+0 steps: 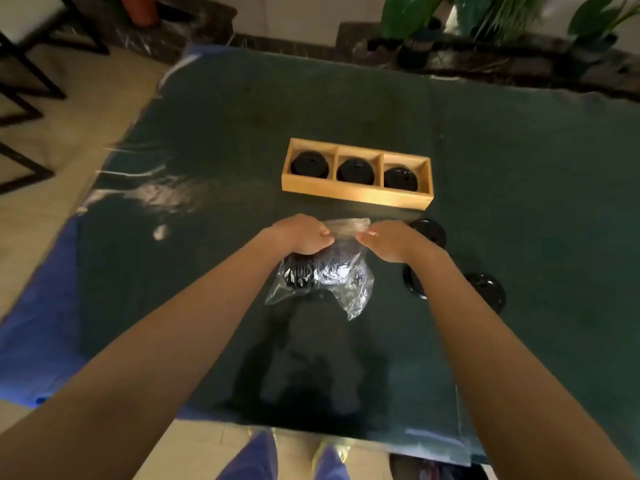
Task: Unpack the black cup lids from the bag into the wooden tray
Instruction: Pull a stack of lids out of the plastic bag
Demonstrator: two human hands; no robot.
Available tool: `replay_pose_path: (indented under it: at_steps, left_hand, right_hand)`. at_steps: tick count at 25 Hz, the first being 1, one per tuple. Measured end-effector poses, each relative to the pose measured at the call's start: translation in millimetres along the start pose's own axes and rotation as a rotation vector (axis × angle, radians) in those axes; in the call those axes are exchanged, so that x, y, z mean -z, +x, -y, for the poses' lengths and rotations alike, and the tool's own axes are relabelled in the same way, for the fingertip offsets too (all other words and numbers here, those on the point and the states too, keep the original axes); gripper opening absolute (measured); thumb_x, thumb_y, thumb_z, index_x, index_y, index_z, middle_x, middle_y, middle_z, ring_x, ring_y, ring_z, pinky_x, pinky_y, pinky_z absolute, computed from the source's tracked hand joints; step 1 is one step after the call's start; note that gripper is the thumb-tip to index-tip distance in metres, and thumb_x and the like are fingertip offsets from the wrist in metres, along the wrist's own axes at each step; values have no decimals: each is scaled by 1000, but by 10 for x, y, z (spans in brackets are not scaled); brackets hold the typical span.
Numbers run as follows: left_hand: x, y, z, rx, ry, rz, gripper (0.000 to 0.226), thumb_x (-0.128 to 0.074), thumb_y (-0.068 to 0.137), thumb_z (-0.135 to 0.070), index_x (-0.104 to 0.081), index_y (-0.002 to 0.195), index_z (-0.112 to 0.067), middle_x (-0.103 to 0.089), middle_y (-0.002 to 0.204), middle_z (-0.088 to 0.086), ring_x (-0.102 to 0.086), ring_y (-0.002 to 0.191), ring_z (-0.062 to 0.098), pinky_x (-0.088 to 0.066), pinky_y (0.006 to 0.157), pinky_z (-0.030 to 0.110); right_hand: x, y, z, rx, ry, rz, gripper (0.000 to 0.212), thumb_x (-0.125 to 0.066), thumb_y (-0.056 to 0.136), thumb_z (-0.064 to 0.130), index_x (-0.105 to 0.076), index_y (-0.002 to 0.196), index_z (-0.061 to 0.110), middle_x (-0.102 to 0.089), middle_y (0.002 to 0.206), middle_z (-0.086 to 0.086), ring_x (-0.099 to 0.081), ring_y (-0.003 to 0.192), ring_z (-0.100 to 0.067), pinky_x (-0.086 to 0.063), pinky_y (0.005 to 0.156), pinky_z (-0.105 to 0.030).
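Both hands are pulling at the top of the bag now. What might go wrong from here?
1. The left hand and right hand pinch the clear bag at its mouth; a sharp tear might spill the stacked lids.
2. Three loose lids lie close beside the right forearm, which might knock them.
3. Every compartment of the wooden tray already holds lids, so added ones may sit unevenly.

Dim, warm indoor light on my feed. Glare streaks on the table (519, 150) near its left edge; soft dark shadow toward its near edge, so light prob. comes from ahead. Wide-angle bend at frame edges. Whole pic slightly soft w/ motion blur.
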State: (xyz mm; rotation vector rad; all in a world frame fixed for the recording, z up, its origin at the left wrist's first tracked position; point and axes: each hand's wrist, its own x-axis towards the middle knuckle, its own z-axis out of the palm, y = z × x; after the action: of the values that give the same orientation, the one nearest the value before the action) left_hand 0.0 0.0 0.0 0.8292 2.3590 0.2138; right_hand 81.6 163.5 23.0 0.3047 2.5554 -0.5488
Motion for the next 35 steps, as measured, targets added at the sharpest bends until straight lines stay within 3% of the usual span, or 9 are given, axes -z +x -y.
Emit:
replay_pose_path:
  at_steps: [2, 3, 6, 11, 22, 25, 29, 32, 35]
  left_hand:
    - [-108, -34, 29, 41, -40, -48, 46, -34, 97, -41, -37, 140, -24, -39, 146, 5, -37, 130, 28, -33, 104, 42]
    - [-193, -56, 44, 55, -42, -78, 46, -34, 96, -42, -34, 140, -27, -40, 146, 5, -36, 129, 30, -33, 103, 47]
    - [-449, -123, 53, 68, -22, -162, 46, -31, 97, -41, -30, 141, -28, -41, 142, 6, -34, 127, 32, -34, 100, 54]
    - [-701, -168, 50, 62, -25, -403, 45, -30, 98, -37, -30, 141, -24, -41, 139, 9, -30, 127, 29, -32, 100, 51]
    - [-871, -158, 66, 82, 5, -555, 54, -25, 97, -42, -17, 146, -20, -48, 134, 12, -40, 123, 29, -37, 96, 51]
    - [-871, -144, 69, 91, -39, -576, 60, -22, 95, -47, -11, 147, -19, -50, 132, 14, -42, 121, 30, -38, 94, 50]
    - [-850, -134, 120, 81, -17, -557, 66, -14, 89, -59, -14, 146, -26, -50, 132, 10, -40, 120, 29, -38, 93, 49]
    - [-848, -128, 142, 67, 40, -533, 71, -21, 83, -68, -24, 143, -31, -49, 131, 7, -39, 119, 29, -37, 93, 49]
    - [-868, -121, 160, 59, 33, -544, 69, -30, 80, -70, -34, 137, -31, -50, 129, 7, -40, 118, 29, -37, 93, 50]
  right_hand:
    - [-138, 11, 15, -29, 32, -49, 47, -34, 96, 45, -47, 129, 14, -48, 140, -15, -45, 126, -33, -39, 98, -40]
    - [-228, 12, 14, -28, 54, -82, 52, -36, 96, 44, -38, 138, 14, -46, 141, -15, -43, 127, -35, -39, 100, -43]
    - [-498, -6, 48, 27, 26, -121, 59, -39, 94, 43, -21, 146, 18, -35, 148, -14, -37, 128, -40, -36, 102, -49]
    - [-796, -25, 67, 22, 47, -236, 69, -42, 94, 46, -9, 149, 20, -15, 157, -11, -26, 134, -41, -33, 103, -53]
    - [-1086, 41, -25, 115, 74, -497, 53, -35, 97, 41, -24, 146, 24, -33, 152, -8, -38, 127, -33, -40, 100, -48]
    - [-1089, 72, -55, 127, 306, -560, 44, -29, 100, 35, -33, 143, 28, -46, 143, -4, -47, 120, -29, -45, 94, -42]
    - [-1105, 54, -232, -119, 865, -743, 41, -27, 100, 35, -47, 134, 22, -63, 124, -8, -60, 110, -27, -48, 95, -39]
    - [-1231, -47, -555, -301, 967, -789, 40, -31, 100, 32, -53, 130, 16, -61, 126, -12, -56, 115, -28, -44, 99, -42]
    - [-1352, -163, -848, -447, 980, -770, 31, -40, 96, 21, -61, 117, 11, -66, 115, -14, -62, 105, -31, -48, 94, -45]
